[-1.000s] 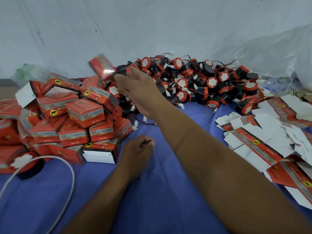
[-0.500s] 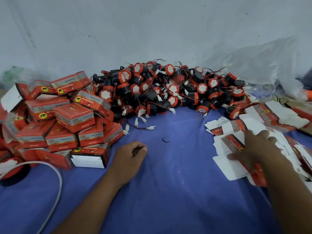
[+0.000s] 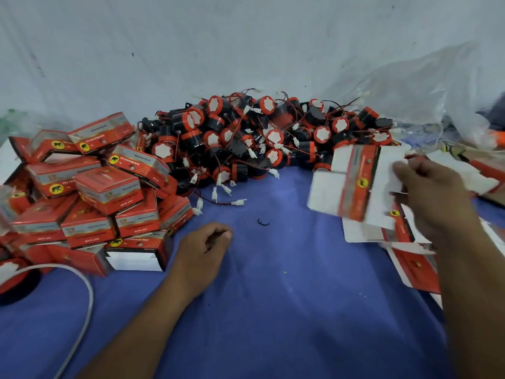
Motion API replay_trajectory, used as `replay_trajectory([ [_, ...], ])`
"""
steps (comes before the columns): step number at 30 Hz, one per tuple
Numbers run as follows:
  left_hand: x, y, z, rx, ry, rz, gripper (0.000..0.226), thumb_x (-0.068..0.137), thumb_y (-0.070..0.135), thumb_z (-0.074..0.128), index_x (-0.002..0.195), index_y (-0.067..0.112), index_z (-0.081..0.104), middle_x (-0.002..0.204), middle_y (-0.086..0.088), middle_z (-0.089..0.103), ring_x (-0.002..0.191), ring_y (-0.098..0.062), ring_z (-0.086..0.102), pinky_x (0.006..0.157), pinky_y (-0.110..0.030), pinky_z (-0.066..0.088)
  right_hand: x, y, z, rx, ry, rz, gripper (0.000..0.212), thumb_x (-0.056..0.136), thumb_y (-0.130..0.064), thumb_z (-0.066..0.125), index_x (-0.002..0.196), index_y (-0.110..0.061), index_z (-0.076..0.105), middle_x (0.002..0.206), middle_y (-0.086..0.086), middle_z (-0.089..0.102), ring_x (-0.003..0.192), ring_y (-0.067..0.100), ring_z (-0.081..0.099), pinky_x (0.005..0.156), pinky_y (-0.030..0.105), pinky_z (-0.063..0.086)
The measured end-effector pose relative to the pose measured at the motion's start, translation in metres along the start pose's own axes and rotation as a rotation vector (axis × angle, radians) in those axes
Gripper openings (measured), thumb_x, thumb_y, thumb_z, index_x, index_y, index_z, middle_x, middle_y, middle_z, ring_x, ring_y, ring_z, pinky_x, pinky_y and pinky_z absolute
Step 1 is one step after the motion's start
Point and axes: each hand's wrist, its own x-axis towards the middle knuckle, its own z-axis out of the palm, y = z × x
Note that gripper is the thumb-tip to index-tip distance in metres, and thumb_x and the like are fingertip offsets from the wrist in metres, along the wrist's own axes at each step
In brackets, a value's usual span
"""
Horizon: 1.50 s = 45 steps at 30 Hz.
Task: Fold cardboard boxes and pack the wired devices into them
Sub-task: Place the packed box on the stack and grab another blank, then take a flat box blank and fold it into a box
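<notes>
The right hand (image 3: 434, 198) is gripping an unfolded cardboard box (image 3: 352, 184) by its right part, with the fingers curled over the white flap, and is holding it lifted above the right side of the table (image 3: 273, 310), which is wearing a blue cloth. The box is showing its white inside and one red printed strip, and it is hanging a little tilted, just in front of the heap of wired devices (image 3: 259, 138). These devices, black and round with red rims and thin red and black wires, are lying in a big pile along the far edge of the table, against the pale wall (image 3: 191, 50). Under and beside the right hand more flat boxes (image 3: 410, 258) are lying spread near the right edge. The left hand (image 3: 203, 247) is resting on the cloth near the middle of the table, its fingers loosely curled and holding nothing. To its left the folded boxes (image 3: 90, 192) are lying stacked in disorder at the left edge. A white cable (image 3: 84, 296) is bending across the near left corner, and a clear plastic bag (image 3: 423, 86) is leaning at the far right corner.
</notes>
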Motion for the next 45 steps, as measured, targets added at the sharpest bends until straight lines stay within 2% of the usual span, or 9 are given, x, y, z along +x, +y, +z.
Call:
replay_trajectory([
  [4,-0.003,0.012,0.005,-0.086,0.044,0.021,0.045,0.094,0.033,0.058,0.138,0.035,0.047,0.132,0.024,0.053,0.110,0.010,0.054,0.086,-0.010,0.047,-0.036,0.004,0.059,0.169,-0.236,0.021,0.015,0.100,-0.012,0.058,0.085,-0.011,0.062,0.075,0.010,0.067,0.065,0.020,0.066,0.057,0.034,0.056],
  [7,-0.005,0.022,0.010,-0.031,0.092,0.126,0.074,0.084,0.041,0.063,0.147,0.038,0.024,0.155,0.017,0.027,0.139,0.011,0.026,0.109,-0.013,0.029,-0.068,0.014,0.098,0.213,-0.548,-0.004,0.009,0.098,-0.012,0.060,0.091,-0.007,0.062,0.077,0.009,0.067,0.066,0.017,0.067,0.060,0.032,0.055],
  [13,-0.006,0.022,0.003,-0.203,-0.022,0.121,0.084,0.081,0.041,0.069,0.151,0.042,0.022,0.154,0.027,0.031,0.142,0.004,0.030,0.111,-0.032,0.039,-0.098,0.017,0.125,0.459,-1.147,-0.089,0.032,0.098,-0.033,0.061,0.121,-0.011,0.067,0.138,-0.001,0.060,0.128,0.024,0.056,0.103,0.051,0.047],
  [16,-0.007,0.021,0.004,-0.373,-0.116,0.128,0.087,0.085,0.020,0.073,0.156,0.023,0.023,0.155,0.005,0.039,0.142,-0.012,0.039,0.100,-0.025,0.048,-0.099,0.020,0.125,0.293,-1.090,-0.161,0.022,0.094,-0.023,0.069,0.115,-0.028,0.066,0.147,-0.015,0.051,0.134,0.015,0.051,0.097,0.048,0.054],
  [22,-0.012,0.023,0.005,-0.672,-0.258,0.064,0.084,0.075,0.010,0.060,0.149,0.042,0.034,0.147,0.004,0.052,0.126,-0.017,0.058,0.086,-0.028,0.055,-0.096,0.028,0.124,-0.127,-1.077,-0.289,0.090,0.076,-0.031,0.087,0.151,-0.032,0.037,0.151,-0.019,0.036,0.137,-0.001,0.038,0.098,0.012,0.038],
  [25,-0.009,0.023,0.001,-0.926,-0.319,-0.065,0.074,0.075,0.006,0.045,0.142,0.039,0.047,0.142,-0.001,0.057,0.120,-0.023,0.062,0.083,-0.033,0.057,-0.101,0.026,0.130,-0.258,-1.004,-0.374,0.100,0.070,-0.042,0.089,0.152,-0.025,0.035,0.146,-0.021,0.031,0.134,0.002,0.036,0.106,0.018,0.038],
  [33,-0.013,0.023,0.007,-0.831,-0.327,-0.096,0.055,0.076,0.006,0.065,0.131,0.015,0.059,0.117,-0.013,0.070,0.105,-0.031,0.069,0.079,-0.035,0.057,-0.103,0.028,0.133,-0.332,-0.873,-0.451,0.040,0.072,-0.045,0.087,0.100,-0.028,0.063,0.129,-0.014,0.035,0.123,0.002,0.029,0.094,0.006,0.029],
  [41,-0.014,0.027,0.002,-0.845,-0.236,-0.218,0.026,0.077,0.005,0.060,0.087,0.019,0.080,0.091,-0.010,0.075,0.088,-0.025,0.073,0.073,-0.031,0.059,-0.108,0.027,0.137,-0.314,-0.779,-0.448,0.084,0.074,-0.051,0.083,0.140,-0.021,0.040,0.132,-0.008,0.039,0.120,0.011,0.037,0.105,0.033,0.043],
  [45,-0.016,0.032,0.001,-0.804,-0.233,-0.243,0.039,0.077,0.008,0.069,0.114,-0.003,0.070,0.113,-0.019,0.070,0.108,-0.033,0.067,0.090,-0.034,0.056,-0.107,0.025,0.136,-0.198,-0.712,-0.392,0.084,0.069,-0.064,0.076,0.135,-0.023,0.044,0.124,-0.004,0.051,0.112,0.013,0.053,0.099,0.035,0.050],
])
